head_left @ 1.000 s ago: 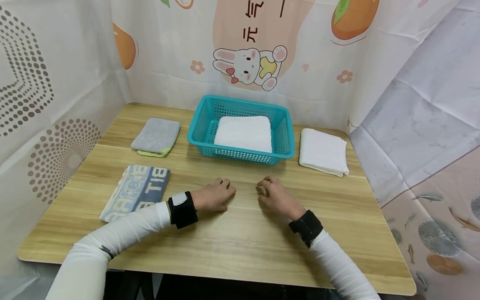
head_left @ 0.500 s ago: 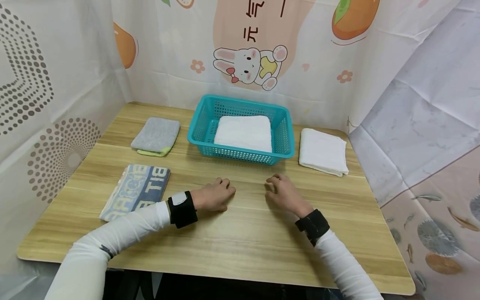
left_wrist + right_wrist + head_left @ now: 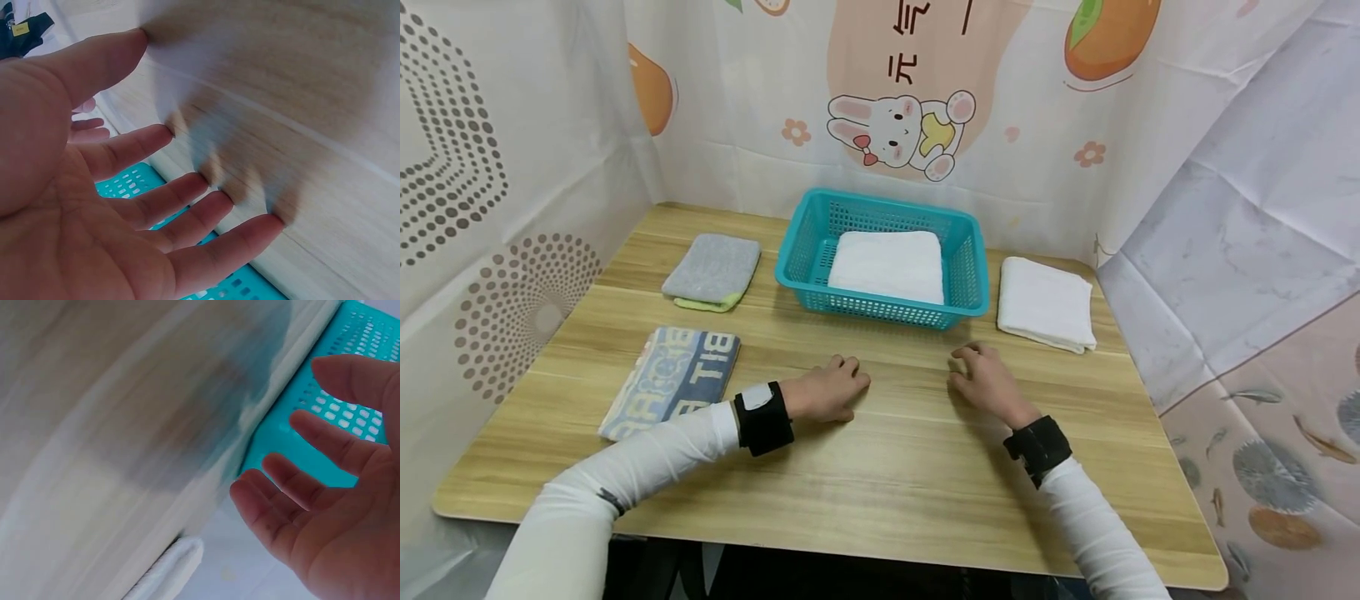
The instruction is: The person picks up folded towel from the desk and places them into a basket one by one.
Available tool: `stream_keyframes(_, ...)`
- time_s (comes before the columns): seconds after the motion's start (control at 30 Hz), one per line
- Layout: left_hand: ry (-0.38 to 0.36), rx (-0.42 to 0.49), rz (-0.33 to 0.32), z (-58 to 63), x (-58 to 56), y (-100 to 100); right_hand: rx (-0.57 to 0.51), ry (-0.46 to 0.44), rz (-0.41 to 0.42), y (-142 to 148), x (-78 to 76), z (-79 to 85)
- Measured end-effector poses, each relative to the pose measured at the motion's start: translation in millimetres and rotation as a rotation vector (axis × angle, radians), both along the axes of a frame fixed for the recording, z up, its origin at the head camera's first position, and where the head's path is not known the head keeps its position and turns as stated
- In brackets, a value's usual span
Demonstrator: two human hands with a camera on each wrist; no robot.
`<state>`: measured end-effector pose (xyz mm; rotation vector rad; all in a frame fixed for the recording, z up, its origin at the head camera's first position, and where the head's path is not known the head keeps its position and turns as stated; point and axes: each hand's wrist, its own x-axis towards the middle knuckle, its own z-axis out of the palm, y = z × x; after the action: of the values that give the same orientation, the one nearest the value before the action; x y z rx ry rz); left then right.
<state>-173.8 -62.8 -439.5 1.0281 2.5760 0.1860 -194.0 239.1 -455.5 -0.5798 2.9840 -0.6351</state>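
My left hand [image 3: 826, 392] rests its fingertips on the wooden table [image 3: 865, 500], fingers spread and holding nothing in the left wrist view. My right hand [image 3: 988, 383] hovers over the table to the right, its fingers loosely bent around nothing. Beyond both hands stands a teal plastic basket [image 3: 880, 310], with a folded white towel [image 3: 887, 267] lying inside. A second folded white towel [image 3: 1047, 302] lies right of the basket, nearest my right hand. Left of my left hand lies a folded blue patterned towel [image 3: 677, 375], partly behind my forearm.
A folded grey cloth [image 3: 715, 267] with a yellow-green underside lies at the back left of the table. Printed curtains [image 3: 737, 108] close off the back and both sides. The table's front edge runs just under my forearms.
My right hand has slid to the right, toward the white towel beside the basket. The left hand, basket and towels have stayed in place.
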Motion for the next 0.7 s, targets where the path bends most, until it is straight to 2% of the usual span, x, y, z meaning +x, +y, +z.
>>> stream_keyframes(0.3,-0.002,0.0,-0.007,1.6,0.9,-1.3,0.021,0.007,-0.046,15.1,-6.5,-7.0)
stream_keyframes(0.7,-0.005,0.011,-0.004,-1.6,0.4,-3.1,0.01,0.002,-0.08,24.4,-14.3,-7.6)
